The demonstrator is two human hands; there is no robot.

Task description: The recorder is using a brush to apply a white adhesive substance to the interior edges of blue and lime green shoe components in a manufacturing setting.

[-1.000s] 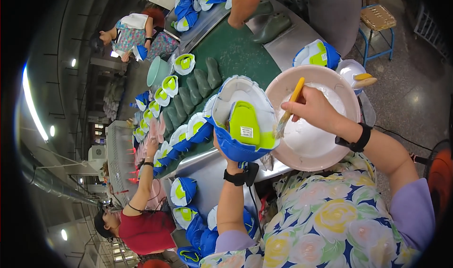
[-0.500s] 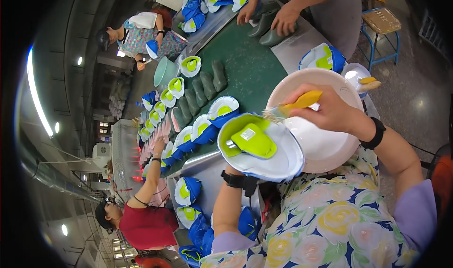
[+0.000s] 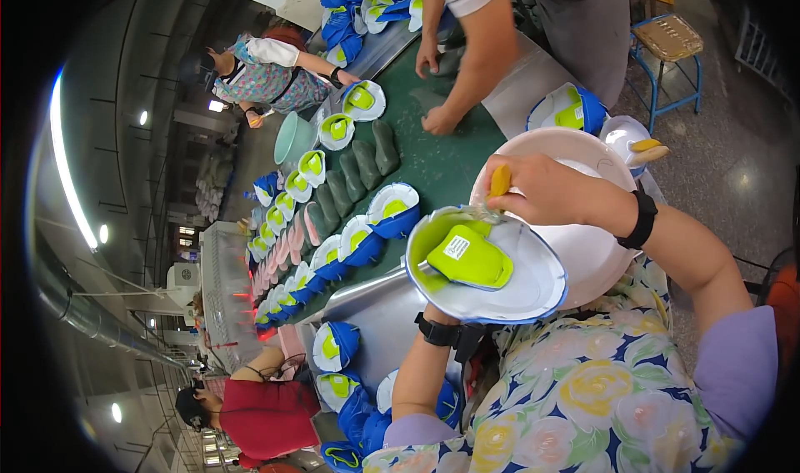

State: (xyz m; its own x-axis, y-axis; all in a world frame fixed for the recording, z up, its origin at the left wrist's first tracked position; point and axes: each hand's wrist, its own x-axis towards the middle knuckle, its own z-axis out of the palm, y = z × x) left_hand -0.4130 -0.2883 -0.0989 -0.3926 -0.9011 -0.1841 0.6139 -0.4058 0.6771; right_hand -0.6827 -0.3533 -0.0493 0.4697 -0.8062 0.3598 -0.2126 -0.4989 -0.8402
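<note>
My left hand (image 3: 437, 314), mostly hidden, holds up a shoe upper (image 3: 533, 294) from beneath. The upper is tilted with its white, rough-edged inside facing me, has a lime-green insole-shaped piece with a white label in it, and is blue along the outer rim. My right hand (image 3: 546, 191) is closed around a yellow-handled brush (image 3: 500, 180). Its bristles, partly hidden by my fingers, are down at the far inner edge of the upper, by the green lining. Just behind the upper stands a wide pale pink basin (image 3: 596, 142) with some white liquid-like content.
A green conveyor belt (image 3: 417, 152) carries rows of blue uppers (image 3: 392, 210), dark grey foot-shaped pieces (image 3: 364, 165) and pink ones (image 3: 287, 244). A white bowl (image 3: 618, 130) with another brush (image 3: 648, 151) stands right of the basin. More uppers (image 3: 336, 345) lie left. Three co-workers are around the belt.
The held upper has shifted right and the brush has moved left and turned more upright. The far-left co-worker has set an upper at the belt; the one in red has drawn an arm back.
</note>
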